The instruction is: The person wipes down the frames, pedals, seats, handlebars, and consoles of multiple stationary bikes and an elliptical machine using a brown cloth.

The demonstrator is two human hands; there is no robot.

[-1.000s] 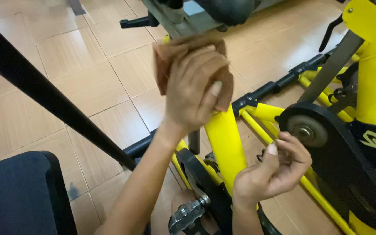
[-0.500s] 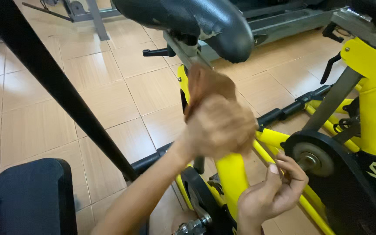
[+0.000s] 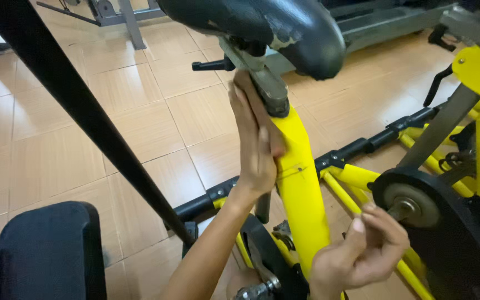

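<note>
I have one view only, worn on the head: it looks steeply down and forward, close over the yellow bike frame, tiled floor beyond.

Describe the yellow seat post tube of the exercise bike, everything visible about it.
The yellow seat post tube is a thick, glossy painted tube, metal by its look, rising at a slant from the black crank area to a grey clamp under the black saddle. A thin scratch or seam crosses its middle. The left hand lies flat against its left side, fingers pointing up toward the clamp. The right hand hangs curled beside its lower part; contact cannot be told.
</note>
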